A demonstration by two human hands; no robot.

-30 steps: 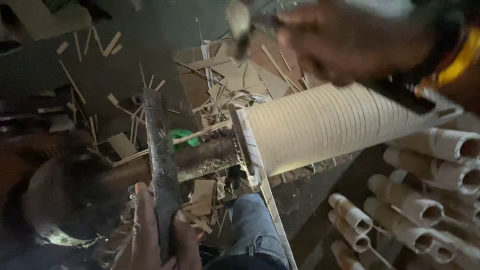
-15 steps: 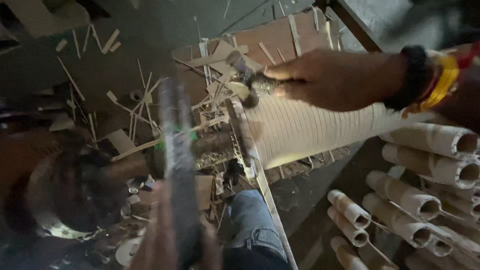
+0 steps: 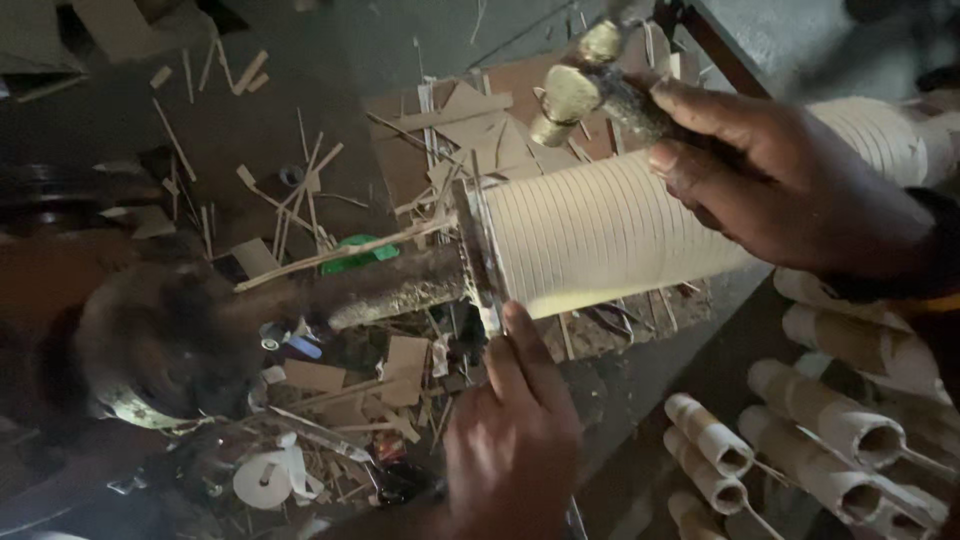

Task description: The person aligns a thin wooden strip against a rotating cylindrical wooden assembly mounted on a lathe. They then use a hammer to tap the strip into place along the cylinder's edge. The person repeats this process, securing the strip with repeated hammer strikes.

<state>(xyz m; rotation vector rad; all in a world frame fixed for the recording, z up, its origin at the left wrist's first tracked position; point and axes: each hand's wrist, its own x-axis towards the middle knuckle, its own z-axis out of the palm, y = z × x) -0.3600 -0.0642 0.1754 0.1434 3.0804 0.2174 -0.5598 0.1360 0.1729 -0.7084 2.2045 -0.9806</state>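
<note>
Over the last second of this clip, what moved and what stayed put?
The right hand swung the hammer down from the top of the view towards the end of the ribbed cardboard tube, then lifted it a little. The left hand shifted its grip on the flat blade, keeping it against the tube's end. The tube stayed on its rusty shaft, scraps unchanged.

Dim light falls on a dark grey concrete floor [image 3: 330, 60] littered with pale wood splinters and cardboard scraps [image 3: 300, 200]. A flattened brown cardboard sheet [image 3: 420, 140] lies there. Cream cardboard tubes [image 3: 800, 440] are stacked lower right.
</note>
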